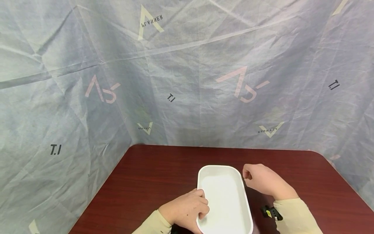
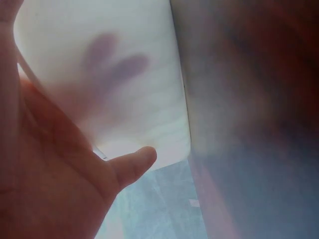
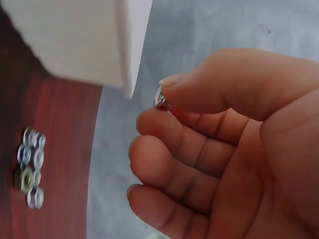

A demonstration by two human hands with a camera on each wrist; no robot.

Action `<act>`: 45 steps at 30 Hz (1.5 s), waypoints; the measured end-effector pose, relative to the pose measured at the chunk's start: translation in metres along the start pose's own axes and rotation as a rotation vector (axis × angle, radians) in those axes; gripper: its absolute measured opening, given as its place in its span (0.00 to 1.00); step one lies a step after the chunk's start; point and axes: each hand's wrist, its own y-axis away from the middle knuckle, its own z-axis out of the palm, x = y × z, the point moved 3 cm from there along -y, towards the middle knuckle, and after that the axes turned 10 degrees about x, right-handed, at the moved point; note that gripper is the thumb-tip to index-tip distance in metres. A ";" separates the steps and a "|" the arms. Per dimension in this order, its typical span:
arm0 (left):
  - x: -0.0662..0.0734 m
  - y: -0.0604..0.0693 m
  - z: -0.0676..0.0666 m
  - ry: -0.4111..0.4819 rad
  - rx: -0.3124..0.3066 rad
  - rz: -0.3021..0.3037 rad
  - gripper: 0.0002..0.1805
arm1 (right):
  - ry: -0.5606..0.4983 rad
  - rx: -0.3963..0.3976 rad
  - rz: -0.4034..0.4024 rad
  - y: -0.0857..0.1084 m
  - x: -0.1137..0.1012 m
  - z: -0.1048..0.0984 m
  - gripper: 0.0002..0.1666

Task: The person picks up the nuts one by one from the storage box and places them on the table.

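Observation:
A white rectangular tray (image 1: 225, 198) with rounded corners has nothing visible inside it. My left hand (image 1: 188, 208) grips its left wall, with curled fingers over the rim inside and the thumb (image 2: 137, 164) against the outside. Those fingers show as dark shadows through the tray's underside in the left wrist view. Just off the tray's far right side is my right hand (image 1: 264, 180). Its thumb and index finger pinch a small silver metal piece with a ridged edge (image 3: 159, 98); its exact kind cannot be made out. The other fingers are curled in.
Several small ring-shaped metal pieces (image 3: 34, 159) sit grouped on the dark red wooden table (image 1: 163, 169); the tray hides them from the head view. A grey printed cloth (image 1: 187, 81) hangs behind the table and along its sides.

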 end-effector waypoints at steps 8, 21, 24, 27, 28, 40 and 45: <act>0.001 -0.002 0.000 -0.019 0.008 0.015 0.32 | 0.012 0.021 0.048 0.006 0.027 -0.003 0.07; 0.000 -0.002 0.002 -0.005 -0.008 0.000 0.32 | 0.049 0.028 0.076 0.009 0.068 0.009 0.06; 0.000 -0.001 0.001 0.017 -0.013 -0.011 0.32 | 0.041 0.004 0.088 0.009 0.075 0.015 0.06; 0.001 0.000 0.001 0.032 -0.014 -0.015 0.32 | 0.042 -0.017 0.097 0.009 0.079 0.021 0.07; 0.001 0.000 0.001 0.031 -0.014 -0.014 0.32 | 0.046 -0.017 0.095 0.009 0.080 0.022 0.07; 0.001 0.002 0.000 0.003 0.018 0.007 0.34 | 0.090 -0.010 0.076 0.007 0.082 0.030 0.08; 0.001 0.001 -0.002 -0.008 0.031 0.012 0.35 | 0.101 -0.009 0.070 0.006 0.081 0.030 0.08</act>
